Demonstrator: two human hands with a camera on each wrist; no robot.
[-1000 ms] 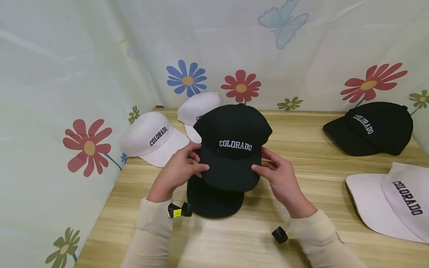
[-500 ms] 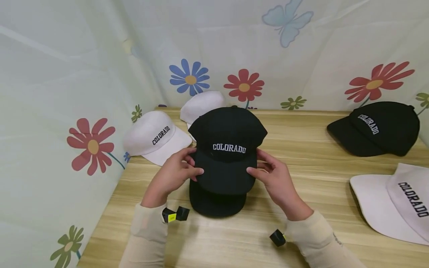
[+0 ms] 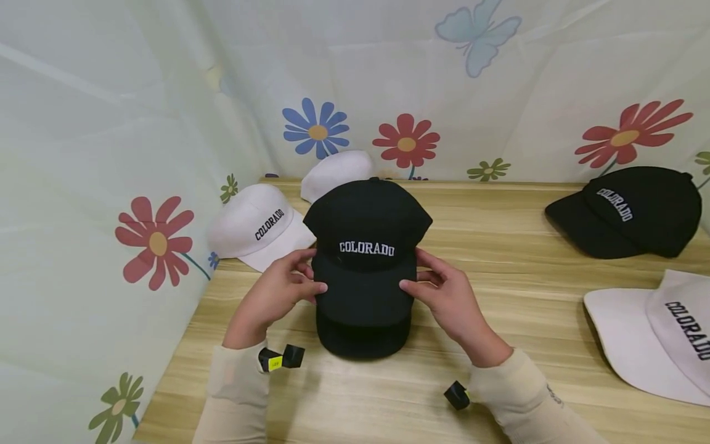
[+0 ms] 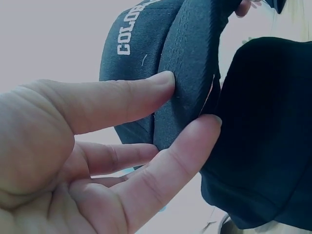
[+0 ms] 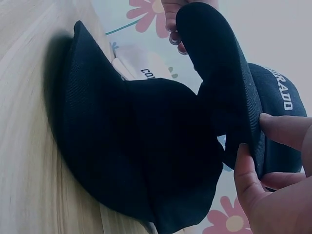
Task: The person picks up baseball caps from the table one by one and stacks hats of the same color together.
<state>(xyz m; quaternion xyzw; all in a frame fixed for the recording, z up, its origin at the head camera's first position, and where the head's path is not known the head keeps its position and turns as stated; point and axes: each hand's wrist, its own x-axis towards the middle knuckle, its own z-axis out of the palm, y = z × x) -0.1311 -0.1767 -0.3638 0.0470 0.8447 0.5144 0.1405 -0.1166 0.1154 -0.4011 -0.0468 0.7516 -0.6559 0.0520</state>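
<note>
A black cap (image 3: pixel 367 216) with white COLORADO lettering is held up by its brim, front toward me. My left hand (image 3: pixel 277 290) pinches the brim's left edge between thumb and fingers; in the left wrist view the thumb (image 4: pixel 146 92) lies on top of the brim. At the opposite edge my right hand (image 3: pixel 449 296) pinches the brim the same way. Below the held cap a second black cap (image 3: pixel 363 342) sits on the table, mostly hidden in the head view. The right wrist view shows a gap between the held cap (image 5: pixel 214 53) and the lower cap (image 5: pixel 141 146).
Two white caps, one nearer (image 3: pixel 252 222) and one farther (image 3: pixel 338 172), lie at the back left of the wooden table (image 3: pixel 488 246). Another black cap (image 3: pixel 632 213) and a white cap (image 3: pixel 654 339) are on the right. Flower-printed cloth (image 3: pixel 355 74) walls the back and left.
Both hands have moved the held black cap left and slightly down, bringing it more squarely over the lower black cap. The grip on its brim is unchanged.
</note>
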